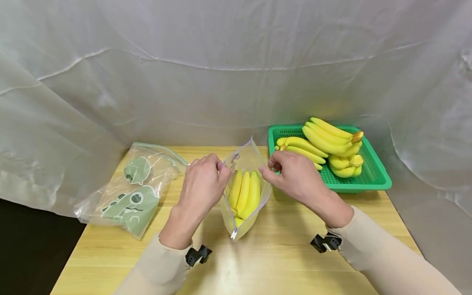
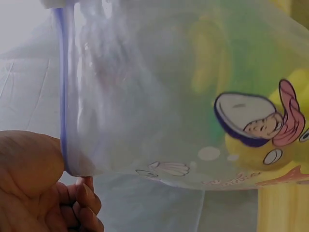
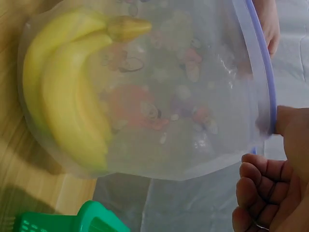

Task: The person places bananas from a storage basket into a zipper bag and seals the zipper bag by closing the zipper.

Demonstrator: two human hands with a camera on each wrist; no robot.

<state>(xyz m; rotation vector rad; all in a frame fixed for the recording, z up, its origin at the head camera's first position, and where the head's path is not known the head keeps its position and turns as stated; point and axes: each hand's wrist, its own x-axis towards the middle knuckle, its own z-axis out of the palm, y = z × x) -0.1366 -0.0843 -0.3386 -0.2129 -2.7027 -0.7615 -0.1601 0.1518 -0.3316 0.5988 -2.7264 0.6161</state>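
Head view: one worktop, one green basket at its far right corner piled with at least three banana bunches, one dinosaur bag at the left edge. Mid-worktop, one purple-rimmed bag gapes, one bunch inside, below and between left grip and right grip, both pinching its rim! Wrist views alone show its cartoon prints clearly.

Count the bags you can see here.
2. The dinosaur bag lies on the table at left; the other bag, with bananas inside, is held open between the left hand and right hand. No others show.
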